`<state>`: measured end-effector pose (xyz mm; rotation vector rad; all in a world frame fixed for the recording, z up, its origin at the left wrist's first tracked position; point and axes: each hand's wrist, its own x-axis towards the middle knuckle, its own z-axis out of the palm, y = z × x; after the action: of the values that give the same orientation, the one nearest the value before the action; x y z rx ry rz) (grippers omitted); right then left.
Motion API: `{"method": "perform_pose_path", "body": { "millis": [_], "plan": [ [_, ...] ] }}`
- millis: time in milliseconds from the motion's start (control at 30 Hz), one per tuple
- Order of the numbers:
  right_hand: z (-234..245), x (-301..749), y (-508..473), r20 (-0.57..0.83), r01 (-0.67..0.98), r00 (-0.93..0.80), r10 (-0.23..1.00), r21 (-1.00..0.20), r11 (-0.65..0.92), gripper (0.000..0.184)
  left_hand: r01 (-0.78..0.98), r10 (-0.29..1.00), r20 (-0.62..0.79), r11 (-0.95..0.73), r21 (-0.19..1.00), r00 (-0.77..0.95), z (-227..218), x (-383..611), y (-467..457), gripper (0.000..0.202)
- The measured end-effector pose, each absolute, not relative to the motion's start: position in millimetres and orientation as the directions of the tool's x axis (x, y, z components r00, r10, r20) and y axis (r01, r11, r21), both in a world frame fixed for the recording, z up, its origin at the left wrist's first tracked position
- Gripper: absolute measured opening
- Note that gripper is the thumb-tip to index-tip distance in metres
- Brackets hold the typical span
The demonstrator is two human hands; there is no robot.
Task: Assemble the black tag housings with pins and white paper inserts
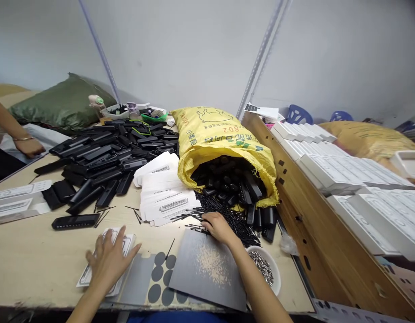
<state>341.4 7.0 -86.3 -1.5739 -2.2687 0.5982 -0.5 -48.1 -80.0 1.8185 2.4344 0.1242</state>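
My left hand (108, 260) lies with fingers spread on a white printed box (126, 244) near the table's front edge. My right hand (219, 228) is at the left edge of a heap of thin black sticks (232, 215), its fingers curled together on some of them; the fingertips are partly hidden. Below that hand lies a grey sheet (187, 260) with small pale grains (212, 267) scattered on it. Beside my right forearm stands a white bowl (276, 273) of small shiny metal pieces (261, 264). One loose black stick (170, 249) rests left of the sheet.
A yellow woven sack (210, 128) lies open towards me, full of black cases. More black cases (103, 154) are piled at left, beside printed white sheets (170, 202). A wooden board (305, 224) separates stacked white boxes (338, 172). Another person's hand (28, 147) rests far left.
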Motion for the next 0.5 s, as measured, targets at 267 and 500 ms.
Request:
{"method": "perform_pose_path", "body": {
  "millis": [267,500],
  "plan": [
    [-111,339,-55,0.188,0.793,-0.203,0.961,-0.544,0.274,0.024,0.742,0.965,0.172,-0.262,0.617,0.197,-52,118,54,0.034],
    [-123,335,-61,0.259,0.735,-0.254,0.932,-0.575,0.360,0.031,0.612,0.956,0.114,-0.261,0.747,0.269,-51,213,130,0.034]
  ]
}}
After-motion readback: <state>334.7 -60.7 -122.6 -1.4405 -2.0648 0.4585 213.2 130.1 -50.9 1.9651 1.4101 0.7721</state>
